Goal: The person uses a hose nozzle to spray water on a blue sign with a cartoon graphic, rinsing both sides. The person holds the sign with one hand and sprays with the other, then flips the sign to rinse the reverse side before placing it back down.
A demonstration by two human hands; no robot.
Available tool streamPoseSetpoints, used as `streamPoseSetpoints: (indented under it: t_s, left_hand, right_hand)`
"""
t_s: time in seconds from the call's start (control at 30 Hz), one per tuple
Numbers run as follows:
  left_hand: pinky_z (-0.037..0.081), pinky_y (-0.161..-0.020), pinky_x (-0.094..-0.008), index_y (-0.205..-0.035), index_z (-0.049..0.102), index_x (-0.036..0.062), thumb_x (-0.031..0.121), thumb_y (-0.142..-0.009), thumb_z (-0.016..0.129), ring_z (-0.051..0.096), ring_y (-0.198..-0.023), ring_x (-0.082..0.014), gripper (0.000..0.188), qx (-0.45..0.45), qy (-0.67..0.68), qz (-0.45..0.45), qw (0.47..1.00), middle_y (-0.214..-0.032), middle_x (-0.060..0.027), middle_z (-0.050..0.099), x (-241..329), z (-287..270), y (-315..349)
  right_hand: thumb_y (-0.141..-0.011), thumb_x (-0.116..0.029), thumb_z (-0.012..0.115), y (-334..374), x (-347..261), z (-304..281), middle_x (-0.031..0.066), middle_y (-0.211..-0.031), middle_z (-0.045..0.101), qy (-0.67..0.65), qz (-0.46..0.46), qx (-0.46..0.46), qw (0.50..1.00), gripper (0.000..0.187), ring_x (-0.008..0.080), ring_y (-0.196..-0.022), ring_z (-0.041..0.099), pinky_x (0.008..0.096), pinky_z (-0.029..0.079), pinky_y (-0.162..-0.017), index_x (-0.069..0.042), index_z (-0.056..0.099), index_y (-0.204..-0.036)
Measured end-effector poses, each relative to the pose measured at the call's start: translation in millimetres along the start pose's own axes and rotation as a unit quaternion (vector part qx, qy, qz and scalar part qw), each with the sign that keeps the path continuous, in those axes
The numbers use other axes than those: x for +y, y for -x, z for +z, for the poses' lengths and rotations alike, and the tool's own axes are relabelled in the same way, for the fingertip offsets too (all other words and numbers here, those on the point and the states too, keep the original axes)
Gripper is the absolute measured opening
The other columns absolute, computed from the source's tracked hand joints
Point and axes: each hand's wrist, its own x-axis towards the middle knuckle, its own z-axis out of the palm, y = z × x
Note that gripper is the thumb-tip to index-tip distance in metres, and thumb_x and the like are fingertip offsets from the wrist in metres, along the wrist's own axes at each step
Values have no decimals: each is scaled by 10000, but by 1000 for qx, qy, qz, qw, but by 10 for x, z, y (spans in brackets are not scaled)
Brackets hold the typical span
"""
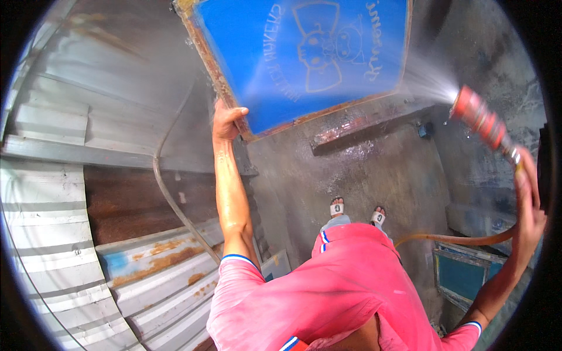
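Observation:
My left hand [226, 121] grips the lower left corner of a silk-screen frame [304, 64], its thumb over the wooden edge. The frame is held up and tilted, with bright blue mesh carrying pale outlines of cartoon figures and lettering; its top edge runs out of view. At the right, my right hand [528, 199] is closed around the rear of a red spray nozzle [481, 119], whose fingers partly hide the grip. A fan of water leaves the nozzle tip and hits the right side of the mesh. A brownish hose [456, 238] runs behind my right forearm.
A wet concrete floor [404, 181] lies under my sandalled feet. Beyond them is a low ledge [363, 130]. Corrugated, partly rusty metal sheets [47, 216] and a hanging hose [167, 187] are at the left. More frames [462, 274] lean at the lower right.

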Motion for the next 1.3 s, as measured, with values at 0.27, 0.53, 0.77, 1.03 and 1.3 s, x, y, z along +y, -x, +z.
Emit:
streamPoseSetpoints:
  t_s: [0.27,0.53,0.77,1.03,1.3]
  left_hand:
    - [507,-837,-345,-1181,514,-29,0,-665,703,632,-920,-216,551,5,-4,20,1000,-1039,-107,640,308,-69,25]
    - [502,-771,-307,-1105,570,-21,-12,-658,709,624,-851,-178,468,78,-44,160,983,-991,-88,649,934,-69,384]
    - [464,-661,-267,-1000,599,-3,320,-785,754,552,-742,-86,419,86,-57,305,947,-862,-8,613,1418,485,160]
    - [398,-563,-229,-906,583,25,366,-805,730,479,-644,-49,384,41,-48,395,916,-745,32,537,2144,1637,-286]
    - [352,-499,-204,-830,553,74,417,-817,711,439,-575,-30,377,10,-12,466,885,-670,57,476,2658,2129,-510]
  right_hand:
    - [-946,-211,545,-618,122,578,21,-856,609,-123,-10,135,983,345,58,-756,506,219,435,-680,-7,588,-1221]
    - [-883,-165,506,819,2419,1957,205,-875,621,137,152,-39,978,206,395,-830,580,470,451,-735,-49,674,-906]
    - [-806,-125,586,1140,2580,1938,236,-716,601,61,233,6,970,153,412,-701,604,465,436,-619,-19,655,-892]
    - [-799,-142,560,1549,2438,1838,228,-686,581,80,205,72,973,152,426,-661,566,468,422,-604,-33,657,-843]
    - [-927,-328,478,1883,2028,1596,187,-862,660,93,256,71,960,311,415,-772,607,497,467,-691,-105,675,-1017]
